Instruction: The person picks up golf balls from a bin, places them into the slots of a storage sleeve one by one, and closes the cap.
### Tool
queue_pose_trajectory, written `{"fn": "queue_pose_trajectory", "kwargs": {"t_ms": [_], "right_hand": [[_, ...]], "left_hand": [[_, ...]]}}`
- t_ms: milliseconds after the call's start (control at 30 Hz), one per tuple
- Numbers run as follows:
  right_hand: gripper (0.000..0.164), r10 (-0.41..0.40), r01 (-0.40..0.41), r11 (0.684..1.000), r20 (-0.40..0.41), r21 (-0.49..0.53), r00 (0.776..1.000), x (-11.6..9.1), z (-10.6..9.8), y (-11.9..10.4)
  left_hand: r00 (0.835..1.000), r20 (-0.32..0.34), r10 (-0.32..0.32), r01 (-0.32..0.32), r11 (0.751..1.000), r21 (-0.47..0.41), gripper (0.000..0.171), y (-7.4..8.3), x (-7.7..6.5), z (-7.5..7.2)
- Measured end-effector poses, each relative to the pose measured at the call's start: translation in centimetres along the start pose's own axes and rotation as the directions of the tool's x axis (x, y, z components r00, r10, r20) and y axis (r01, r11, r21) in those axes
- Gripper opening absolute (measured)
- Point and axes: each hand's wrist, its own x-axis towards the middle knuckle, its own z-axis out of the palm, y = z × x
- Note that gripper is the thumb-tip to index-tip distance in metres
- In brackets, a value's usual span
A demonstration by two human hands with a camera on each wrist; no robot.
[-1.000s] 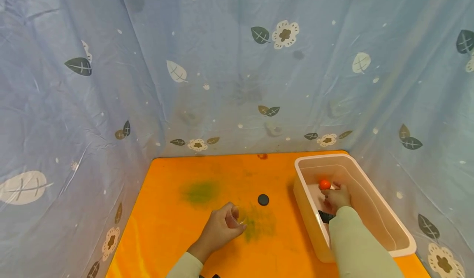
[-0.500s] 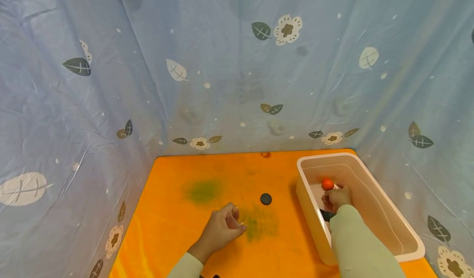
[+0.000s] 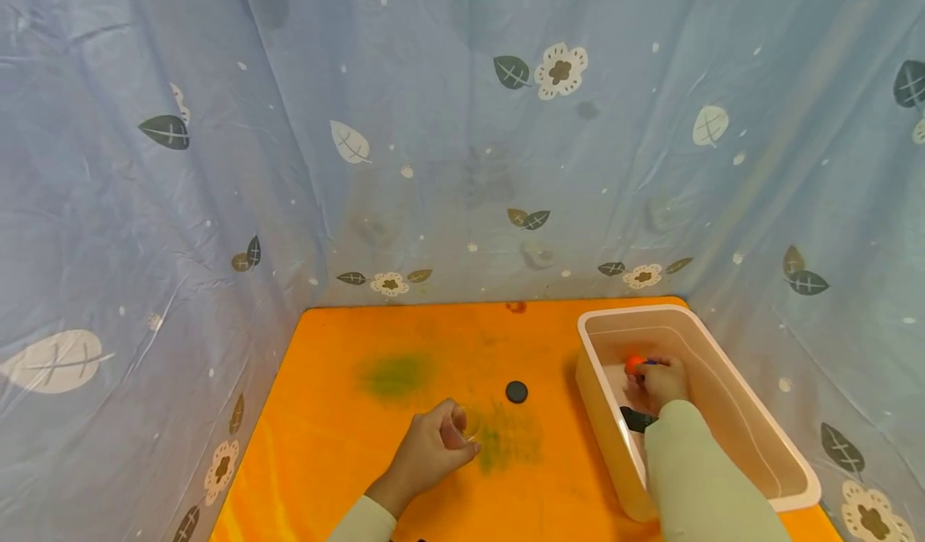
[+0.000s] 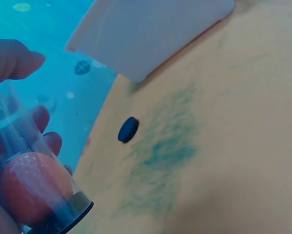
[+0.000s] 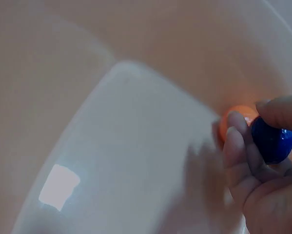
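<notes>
My left hand (image 3: pixel 426 447) grips a clear tube (image 4: pixel 25 129) over the table. Inside the tube, a reddish ball (image 4: pixel 36 187) sits at the dark-rimmed end; the other end is partly behind the thumb. My right hand (image 3: pixel 665 383) reaches down into a pale plastic bin (image 3: pixel 598 369) and pinches a dark blue ball (image 5: pixel 271 140) between thumb and fingers. An orange ball (image 5: pixel 237 118) lies by the bin wall, right behind those fingertips and partly covered by them.
A round black cap (image 3: pixel 516 392) lies on the orange table (image 3: pixel 347 446) between the left hand and the bin. Blue patterned curtains (image 3: pixel 433 124) enclose the table at the back and both sides. Green stains mark the tabletop.
The right hand has closed its fingers on the blue ball, which now shows in its grip beside the orange ball. The left hand keeps its place with the tube.
</notes>
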Motion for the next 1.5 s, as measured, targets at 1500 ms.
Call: {"fn": "queue_pose_trajectory", "kwargs": {"t_ms": [1500], "right_hand": [[0.041,-0.33,0.37,0.929,0.5,0.02,0.801,-13.0,10.2,-9.8]], "left_hand": [[1.0,0.003,0.017,-0.017,1.0,0.008,0.03,0.0,-0.1,0.4]]}}
